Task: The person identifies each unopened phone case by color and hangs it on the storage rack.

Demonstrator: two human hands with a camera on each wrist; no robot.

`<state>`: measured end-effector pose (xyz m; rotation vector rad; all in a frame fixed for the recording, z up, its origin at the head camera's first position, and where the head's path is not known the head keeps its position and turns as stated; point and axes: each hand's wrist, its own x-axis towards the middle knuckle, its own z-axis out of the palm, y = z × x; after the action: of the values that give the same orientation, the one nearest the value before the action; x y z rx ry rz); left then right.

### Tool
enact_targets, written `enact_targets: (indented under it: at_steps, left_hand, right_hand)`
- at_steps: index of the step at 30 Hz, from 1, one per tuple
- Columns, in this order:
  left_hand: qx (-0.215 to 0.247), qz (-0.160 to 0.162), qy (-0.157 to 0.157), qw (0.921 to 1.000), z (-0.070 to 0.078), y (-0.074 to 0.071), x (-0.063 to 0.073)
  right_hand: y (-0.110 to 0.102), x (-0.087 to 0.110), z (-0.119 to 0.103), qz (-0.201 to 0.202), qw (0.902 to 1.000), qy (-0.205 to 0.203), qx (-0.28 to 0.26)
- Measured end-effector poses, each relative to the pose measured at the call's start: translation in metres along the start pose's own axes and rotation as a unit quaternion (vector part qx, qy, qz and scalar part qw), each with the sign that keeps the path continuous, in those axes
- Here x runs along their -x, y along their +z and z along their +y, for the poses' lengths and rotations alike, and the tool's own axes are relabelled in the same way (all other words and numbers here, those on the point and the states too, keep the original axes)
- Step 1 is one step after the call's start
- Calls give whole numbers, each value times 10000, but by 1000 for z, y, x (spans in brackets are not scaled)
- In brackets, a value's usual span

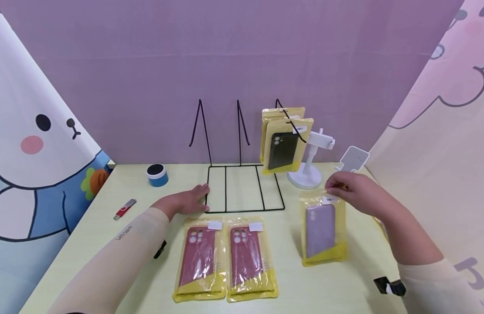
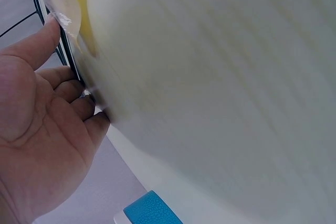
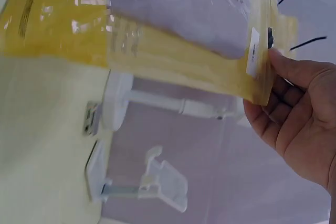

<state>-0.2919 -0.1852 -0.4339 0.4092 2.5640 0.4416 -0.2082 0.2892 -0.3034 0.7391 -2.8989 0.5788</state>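
Pale table: left hand spread against rack; right hand pinching purple-case packet by top edge.

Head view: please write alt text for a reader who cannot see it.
A person's right hand holds a yellow packet with a purple phone case by its top, while the left hand touches a black wire rack. Similar packets hang at the rack's right; two with reddish cases lie in front.

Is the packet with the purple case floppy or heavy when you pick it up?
The purple-case packet is probably fairly stiff, since a case fills most of it. It seems light: the right hand pinches only its top edge. Its shiny surface may be slippery.
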Motion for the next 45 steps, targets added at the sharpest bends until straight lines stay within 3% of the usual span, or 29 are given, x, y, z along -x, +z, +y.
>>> enact_targets:
  at_steps: [15,26,36,45]
  left_hand:
    - [-61,52,168,9998,0,0,1]
    - [-62,59,193,9998,-3,-1,-2]
    - [29,41,164,9999,0,0,0]
    - [81,1,54,10000,-1,0,-2]
  right_hand:
    - [-5,-21,-40,-58,9945,-576,-871]
    - [-8,-53,-76,113,9930,-855,-806]
    - [-8,-75,-109,176,9912,-800,-1040]
    - [-6,-98,-125,562,9867,-760,-1321]
